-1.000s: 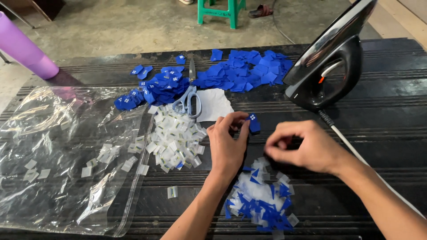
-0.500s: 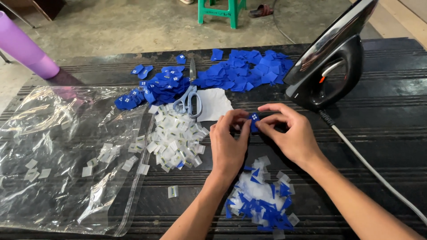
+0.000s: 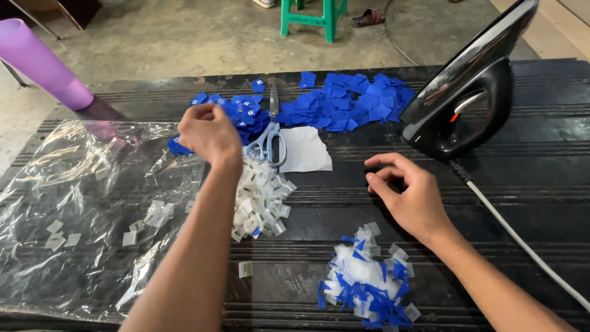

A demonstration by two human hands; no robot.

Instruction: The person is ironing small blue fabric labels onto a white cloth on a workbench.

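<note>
Left hand [image 3: 208, 132] moved, grip hidden.

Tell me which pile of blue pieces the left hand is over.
The left hand is over the smaller blue pile left of the scissors, not the wider far heap.

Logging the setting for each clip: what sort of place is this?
Probably a small, informal garment or label workshop: a dark ridged worktable carries an upright black clothes iron, scissors and heaps of small blue fabric tags, over a bare concrete floor.
</note>
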